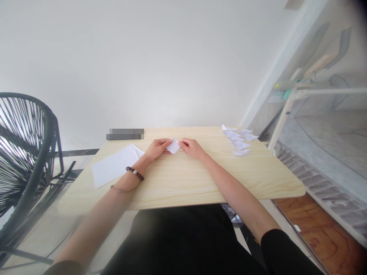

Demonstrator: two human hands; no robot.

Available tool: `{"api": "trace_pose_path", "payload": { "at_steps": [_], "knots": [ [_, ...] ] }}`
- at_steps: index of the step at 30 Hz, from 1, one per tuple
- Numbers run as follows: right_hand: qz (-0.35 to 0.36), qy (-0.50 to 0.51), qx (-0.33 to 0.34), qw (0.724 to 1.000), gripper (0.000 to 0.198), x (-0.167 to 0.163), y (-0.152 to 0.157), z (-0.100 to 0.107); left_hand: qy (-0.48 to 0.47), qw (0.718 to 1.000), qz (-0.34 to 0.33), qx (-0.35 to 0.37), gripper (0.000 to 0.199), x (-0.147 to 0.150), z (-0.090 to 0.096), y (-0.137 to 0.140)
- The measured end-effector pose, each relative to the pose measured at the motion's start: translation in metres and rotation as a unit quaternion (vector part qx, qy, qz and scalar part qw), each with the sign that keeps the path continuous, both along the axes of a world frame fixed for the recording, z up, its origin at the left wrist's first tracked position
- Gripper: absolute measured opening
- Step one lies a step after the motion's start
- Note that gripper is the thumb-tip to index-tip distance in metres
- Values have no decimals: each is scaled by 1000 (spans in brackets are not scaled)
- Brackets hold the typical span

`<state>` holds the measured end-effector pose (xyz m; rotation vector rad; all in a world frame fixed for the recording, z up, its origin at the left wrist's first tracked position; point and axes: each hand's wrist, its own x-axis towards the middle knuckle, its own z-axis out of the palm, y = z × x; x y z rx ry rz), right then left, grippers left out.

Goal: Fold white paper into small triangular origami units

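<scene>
A small folded piece of white paper (173,146) is held between both hands above the middle of the table (183,179). My left hand (157,148) is closed on its left side, thumb on top. At its right edge, my right hand (190,147) pinches the paper between thumb and fingers. Several folded paper boats (240,145) stand grouped at the table's far right. Flat white sheets of paper (114,166) lie to the left, beside my left forearm.
A dark oblong object (124,134), partly blurred out, lies at the table's back left. The white wall (177,68) rises behind the table. On the left stands a dark woven chair (28,152); a white metal frame (282,122) is at the right.
</scene>
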<state>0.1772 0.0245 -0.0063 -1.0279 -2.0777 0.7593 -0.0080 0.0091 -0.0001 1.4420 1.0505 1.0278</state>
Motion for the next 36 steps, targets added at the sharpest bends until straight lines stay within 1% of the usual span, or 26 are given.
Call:
{"api": "trace_pose_path", "payload": {
  "at_steps": [3, 5, 12, 18, 22, 26, 30, 33, 36],
  "knots": [
    [24, -19, 15, 999, 34, 1, -2, 1, 41, 998, 19, 39, 42, -1, -1, 0],
    [34, -30, 25, 999, 33, 1, -4, 2, 61, 996, 29, 51, 40, -2, -1, 0],
    [60, -45, 37, 997, 32, -4, -6, 4, 68, 997, 22, 31, 38, -3, 0, 1],
    [37, -32, 50, 998, 33, -2, -6, 3, 60, 997, 33, 36, 38, -2, -1, 1],
    [26, -32, 60, 997, 32, 1, -4, 2, 62, 997, 46, 18, 41, -4, -6, 5],
    [24, -40, 58, 997, 32, 0, -3, 1, 39, 999, 29, 16, 40, -7, -9, 8],
    [19, -31, 30, 999, 33, -1, -2, 1, 20, 1000, 10, 11, 40, -6, -7, 7],
    [-4, -27, 18, 999, 33, -1, 1, -1, 29, 999, -3, 29, 45, -4, -5, 5],
    [-31, -42, 38, 998, 33, 1, 4, -3, 79, 992, 18, 93, 53, -3, -3, 3]
  ]
}}
